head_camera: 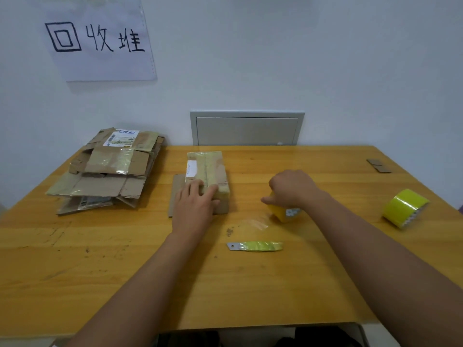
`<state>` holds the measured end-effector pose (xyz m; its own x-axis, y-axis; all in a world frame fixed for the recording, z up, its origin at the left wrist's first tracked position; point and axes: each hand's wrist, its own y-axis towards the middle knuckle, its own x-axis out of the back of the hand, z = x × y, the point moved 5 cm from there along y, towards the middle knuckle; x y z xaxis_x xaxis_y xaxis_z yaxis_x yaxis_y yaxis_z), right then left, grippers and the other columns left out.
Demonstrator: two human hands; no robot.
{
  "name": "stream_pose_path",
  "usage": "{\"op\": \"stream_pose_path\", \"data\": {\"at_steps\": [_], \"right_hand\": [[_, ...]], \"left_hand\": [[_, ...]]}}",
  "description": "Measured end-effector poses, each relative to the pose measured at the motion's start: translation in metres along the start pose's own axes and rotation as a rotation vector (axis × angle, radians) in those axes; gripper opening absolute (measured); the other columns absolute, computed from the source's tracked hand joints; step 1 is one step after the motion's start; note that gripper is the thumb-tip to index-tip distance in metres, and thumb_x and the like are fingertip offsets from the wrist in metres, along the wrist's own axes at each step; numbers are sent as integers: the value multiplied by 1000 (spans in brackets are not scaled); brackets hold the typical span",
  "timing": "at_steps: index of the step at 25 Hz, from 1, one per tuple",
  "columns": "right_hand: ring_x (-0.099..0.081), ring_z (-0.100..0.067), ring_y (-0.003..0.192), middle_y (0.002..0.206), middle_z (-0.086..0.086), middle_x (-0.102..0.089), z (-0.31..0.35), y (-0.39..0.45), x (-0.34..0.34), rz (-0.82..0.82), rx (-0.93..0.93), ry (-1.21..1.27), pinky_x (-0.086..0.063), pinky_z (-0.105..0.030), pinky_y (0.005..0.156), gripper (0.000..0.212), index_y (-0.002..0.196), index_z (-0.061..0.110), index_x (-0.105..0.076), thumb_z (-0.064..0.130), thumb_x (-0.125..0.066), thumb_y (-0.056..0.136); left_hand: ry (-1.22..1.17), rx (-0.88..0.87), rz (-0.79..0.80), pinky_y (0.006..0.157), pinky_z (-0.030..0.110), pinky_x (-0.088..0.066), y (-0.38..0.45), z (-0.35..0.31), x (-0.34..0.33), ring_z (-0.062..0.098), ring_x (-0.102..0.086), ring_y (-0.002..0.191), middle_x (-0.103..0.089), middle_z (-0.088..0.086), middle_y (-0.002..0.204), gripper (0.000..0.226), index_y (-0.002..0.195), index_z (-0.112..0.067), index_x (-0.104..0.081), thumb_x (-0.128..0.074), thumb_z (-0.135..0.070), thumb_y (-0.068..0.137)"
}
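A wooden surface stands against a white wall with one paper sign and one grey panel. The left hand rests straight fingers on the one taped box. The right hand curls its fingers around one tape roll. A second roll lies far to their right, one blade lies nearer the person, and one carton pile lies left of the left fingers.

Soft, even light is coming from overhead, leaving the white wall looking flat and bluish. My left hand and right hand are casting only faint shadows on the wooden table, whose varnish is giving off a mild sheen. The wide lens is bowing the table's edges. The yellow tape roll I am gripping is looking slightly smeared.
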<state>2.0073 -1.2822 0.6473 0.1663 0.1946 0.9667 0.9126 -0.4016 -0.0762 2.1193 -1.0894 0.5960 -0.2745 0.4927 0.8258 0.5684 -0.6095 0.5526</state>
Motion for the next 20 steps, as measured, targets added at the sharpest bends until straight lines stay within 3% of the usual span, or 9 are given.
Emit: {"op": "stream_pose_path", "data": {"at_steps": [2,8,11,13,16,20], "right_hand": [[-55,-24,86,82,0,-56,-4,-2,1,-30,7,72,-34,-33,69,42,79,19,-53,59,-52,89],[-58,-26,77,71,-5,-59,-15,-14,3,-103,-43,301,-34,-32,58,46,69,12,-61,55,-60,84],[-59,-28,76,72,-12,-62,-17,-14,7,-136,-42,402,-37,-33,57,50,72,5,-64,54,-63,82],[-55,-29,70,65,-12,-54,-18,-13,9,-155,-22,471,-35,-34,56,51,65,6,-58,55,-65,80],[-40,-19,61,60,-4,-40,-22,-17,12,-142,-13,594,-26,-34,55,58,58,12,-46,63,-68,77],[-35,-15,60,61,-3,-36,-31,-29,14,-126,-2,797,-23,-33,55,58,61,12,-46,62,-74,71]], "left_hand": [[-4,12,7,88,46,-47,1,0,0,37,-55,109,-60,17,116,29,111,-19,-65,-75,-27,84],[29,45,-33,104,51,-40,-4,-8,0,41,-45,129,-54,22,131,40,121,-14,-61,-70,-28,85],[-30,-123,-138,98,46,-45,-14,-38,4,36,-49,123,-54,20,131,43,130,-7,-57,-61,-24,91],[-194,-245,10,87,42,-52,-17,-64,-4,30,-57,112,-60,13,124,36,128,-9,-61,-61,-18,94],[-357,-157,405,92,35,-45,-17,-80,-34,22,-51,118,-55,1,131,37,136,-18,-55,-51,-27,100],[-428,-75,548,95,27,-33,-10,-81,-52,22,-45,118,-54,0,125,26,123,-18,-61,-57,-25,98]]}}
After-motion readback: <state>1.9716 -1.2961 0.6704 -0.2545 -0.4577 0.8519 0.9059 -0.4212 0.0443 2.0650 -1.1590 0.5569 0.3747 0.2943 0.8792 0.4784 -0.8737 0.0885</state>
